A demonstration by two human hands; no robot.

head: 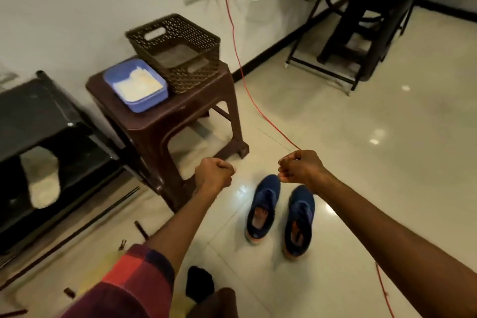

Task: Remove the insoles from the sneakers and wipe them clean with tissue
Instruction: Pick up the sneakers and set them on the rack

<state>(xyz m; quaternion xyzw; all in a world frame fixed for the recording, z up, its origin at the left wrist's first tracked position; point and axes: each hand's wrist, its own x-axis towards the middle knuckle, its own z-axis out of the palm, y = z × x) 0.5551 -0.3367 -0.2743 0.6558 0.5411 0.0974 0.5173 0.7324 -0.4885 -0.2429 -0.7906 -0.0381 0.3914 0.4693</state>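
Left hand [214, 173], right hand [300, 169]: each grip curled to a fist, nothing seen inside. Sneakers [265, 196]: blue pair on floor [361, 137], insoles [259, 217] blurred. Tissue [136, 85]: white heap in tub [140, 108], indistinct.

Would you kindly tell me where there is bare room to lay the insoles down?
Bare floor tiles lie right of the sneakers. The stool has a free near edge; its back is crowded by the blue tub and basket.

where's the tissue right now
In the head view, the tissue sits in the blue tub on the brown stool, left of centre, next to the dark basket.
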